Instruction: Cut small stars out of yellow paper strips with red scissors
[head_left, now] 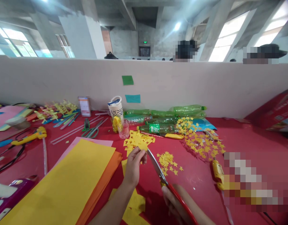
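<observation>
My left hand (134,166) is closed in a pinch on a small piece of yellow paper (142,147), held above the red table. My right hand (175,203) grips red-handled scissors (158,170); their blades point up toward the paper and meet its edge. A little heap of cut yellow stars (167,161) lies just right of the blades. Yellow paper scraps (134,203) lie under my left forearm.
A stack of yellow, orange and pink sheets (71,181) lies at the left. Green plastic bottles (162,120), a white cup (115,107), more scattered stars (200,137), glue guns (218,172) and craft sticks sit along the partition wall (181,84). Other people's heads show behind it.
</observation>
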`<state>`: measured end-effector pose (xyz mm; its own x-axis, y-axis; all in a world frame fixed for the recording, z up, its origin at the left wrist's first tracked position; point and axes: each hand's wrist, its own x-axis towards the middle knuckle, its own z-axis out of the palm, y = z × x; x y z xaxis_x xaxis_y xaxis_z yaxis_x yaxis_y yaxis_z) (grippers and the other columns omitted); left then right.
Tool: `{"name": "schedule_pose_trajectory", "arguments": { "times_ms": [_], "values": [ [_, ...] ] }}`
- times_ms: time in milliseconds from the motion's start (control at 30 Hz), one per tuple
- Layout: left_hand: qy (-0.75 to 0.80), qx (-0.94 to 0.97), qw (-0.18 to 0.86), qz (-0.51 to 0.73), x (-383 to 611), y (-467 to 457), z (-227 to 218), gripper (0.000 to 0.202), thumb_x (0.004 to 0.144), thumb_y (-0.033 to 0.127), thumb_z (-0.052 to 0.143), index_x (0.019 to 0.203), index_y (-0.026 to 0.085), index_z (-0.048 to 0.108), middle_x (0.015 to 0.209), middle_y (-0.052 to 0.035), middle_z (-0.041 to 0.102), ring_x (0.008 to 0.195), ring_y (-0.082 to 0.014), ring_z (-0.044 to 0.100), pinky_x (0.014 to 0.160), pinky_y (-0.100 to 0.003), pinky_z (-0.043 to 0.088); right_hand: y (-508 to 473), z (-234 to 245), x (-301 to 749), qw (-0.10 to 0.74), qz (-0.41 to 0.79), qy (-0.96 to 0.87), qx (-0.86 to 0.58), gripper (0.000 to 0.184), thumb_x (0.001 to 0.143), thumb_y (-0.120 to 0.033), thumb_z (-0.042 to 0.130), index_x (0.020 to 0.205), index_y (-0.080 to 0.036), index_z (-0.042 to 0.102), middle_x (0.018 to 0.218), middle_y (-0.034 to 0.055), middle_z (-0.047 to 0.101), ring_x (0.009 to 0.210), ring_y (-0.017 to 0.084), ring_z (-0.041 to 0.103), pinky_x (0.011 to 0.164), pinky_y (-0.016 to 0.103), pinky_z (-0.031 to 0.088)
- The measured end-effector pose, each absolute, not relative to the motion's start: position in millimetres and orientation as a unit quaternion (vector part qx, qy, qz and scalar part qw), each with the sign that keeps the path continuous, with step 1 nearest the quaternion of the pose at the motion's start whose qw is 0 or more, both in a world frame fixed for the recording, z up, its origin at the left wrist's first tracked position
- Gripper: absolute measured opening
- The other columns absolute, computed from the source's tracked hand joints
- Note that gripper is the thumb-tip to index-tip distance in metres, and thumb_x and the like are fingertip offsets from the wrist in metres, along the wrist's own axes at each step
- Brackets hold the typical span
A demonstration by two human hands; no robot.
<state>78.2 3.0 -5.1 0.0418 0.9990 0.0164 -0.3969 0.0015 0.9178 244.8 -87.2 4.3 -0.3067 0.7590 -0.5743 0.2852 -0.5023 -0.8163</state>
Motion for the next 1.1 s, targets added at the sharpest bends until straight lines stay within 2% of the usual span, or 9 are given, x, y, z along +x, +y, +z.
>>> {"name": "schedule_pose_trajectory", "arguments": {
  "times_ms": [167,333,433,500,600,667,733,867,1100],
  "values": [
    [0.382,0.443,0.582,0.565,71.9,7.4,-4.7,0.025,0.084,0.026,0.055,0.061,0.018,0.048,0.056,0.0039,0.048,0.055,-0.0092,0.042,0.056,-0.022,0.035,-86.7,1.8,243.1,0.177,0.651,-0.470,-0.569,0.024,0.092,-0.033,0.053,0.105,-0.014,0.060,0.098,0.0037,0.064,0.078,0.016,0.064,0.067,0.032,0.055],
    [0.388,0.482,0.563,0.548,68.8,8.3,-4.7,0.027,0.083,0.025,0.055,0.059,0.018,0.047,0.054,0.0041,0.047,0.053,-0.0093,0.043,0.054,-0.022,0.035,-90.4,-0.4,243.2,0.189,0.634,-0.480,-0.577,0.025,0.092,-0.034,0.053,0.103,-0.013,0.061,0.097,0.0031,0.064,0.078,0.017,0.064,0.068,0.032,0.054],
    [0.388,0.490,0.562,0.541,68.9,8.2,-3.8,0.025,0.082,0.026,0.055,0.059,0.017,0.049,0.054,0.0040,0.046,0.053,-0.0093,0.043,0.053,-0.021,0.035,-89.9,-1.4,244.5,0.194,0.629,-0.490,-0.572,0.024,0.093,-0.035,0.052,0.098,-0.013,0.061,0.087,0.0010,0.064,0.068,0.013,0.063,0.061,0.028,0.053],
    [0.391,0.489,0.564,0.538,68.9,8.2,-3.0,0.024,0.081,0.026,0.056,0.059,0.017,0.050,0.054,0.0038,0.047,0.053,-0.0095,0.043,0.052,-0.021,0.035,-87.8,-2.2,246.0,0.196,0.626,-0.497,-0.567,0.031,0.092,-0.040,0.052,0.083,-0.012,0.061,0.070,-0.0016,0.062,0.055,0.010,0.058,0.052,0.023,0.048],
    [0.397,0.491,0.562,0.534,68.6,8.4,-1.8,0.025,0.081,0.027,0.056,0.058,0.018,0.049,0.054,0.0038,0.047,0.053,-0.0096,0.043,0.053,-0.021,0.036,-85.1,-3.5,248.2,0.202,0.624,-0.505,-0.562,0.049,0.087,-0.057,0.048,0.062,-0.015,0.053,0.047,-0.0049,0.049,0.038,0.007,0.045,0.037,0.019,0.033],
    [0.404,0.495,0.558,0.529,68.3,8.7,-0.6,0.026,0.080,0.028,0.056,0.057,0.018,0.047,0.053,0.0041,0.047,0.052,-0.0093,0.043,0.053,-0.021,0.036,-84.7,-4.0,249.0,0.218,0.621,-0.509,-0.555,0.055,0.082,-0.067,0.045,0.058,-0.017,0.047,0.040,-0.0070,0.042,0.032,0.005,0.037,0.034,0.018,0.027],
    [0.412,0.497,0.554,0.525,68.1,9.1,1.0,0.027,0.079,0.028,0.057,0.056,0.018,0.046,0.051,0.0046,0.046,0.050,-0.0090,0.042,0.052,-0.021,0.035,-85.1,-3.6,249.1,0.238,0.613,-0.515,-0.549,0.058,0.079,-0.072,0.042,0.057,-0.018,0.046,0.037,-0.0081,0.039,0.030,0.005,0.034,0.033,0.018,0.025],
    [0.416,0.500,0.555,0.519,68.0,10.1,4.4,0.028,0.077,0.030,0.058,0.055,0.018,0.045,0.049,0.0054,0.044,0.048,-0.0087,0.041,0.050,-0.021,0.035,-85.4,0.1,247.7,0.239,0.594,-0.530,-0.557,0.059,0.077,-0.074,0.040,0.055,-0.020,0.043,0.037,-0.0064,0.039,0.032,0.006,0.036,0.031,0.016,0.022],
    [0.424,0.491,0.564,0.512,67.7,10.7,6.3,0.027,0.074,0.031,0.059,0.054,0.018,0.046,0.048,0.0055,0.044,0.047,-0.0086,0.039,0.049,-0.021,0.033,-84.2,6.7,247.5,0.228,0.594,-0.531,-0.560,0.055,0.080,-0.069,0.043,0.054,-0.020,0.042,0.038,-0.0077,0.039,0.030,0.005,0.034,0.030,0.016,0.023]
  ]
}}
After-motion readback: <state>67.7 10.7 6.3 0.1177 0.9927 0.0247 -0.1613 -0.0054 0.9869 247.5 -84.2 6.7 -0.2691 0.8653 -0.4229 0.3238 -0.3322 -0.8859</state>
